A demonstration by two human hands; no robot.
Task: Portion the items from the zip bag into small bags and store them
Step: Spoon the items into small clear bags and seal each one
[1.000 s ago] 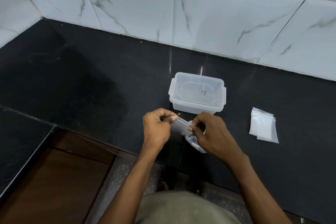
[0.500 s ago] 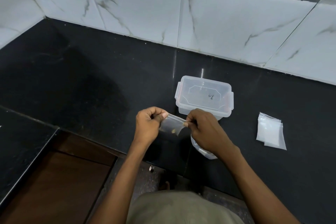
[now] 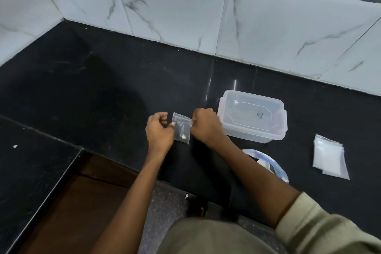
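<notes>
Two hands over the black desk (image 3: 103, 93): left hand (image 3: 159, 133) and right hand (image 3: 206, 126) each pinching a top corner of one small clear bag (image 3: 181, 129), small brownish bits at its bottom. One lidded plastic container (image 3: 252, 116) just right. One zip bag (image 3: 268, 166) under the right forearm. One stack of empty small bags (image 3: 328, 156) far right, count unclear.
</notes>
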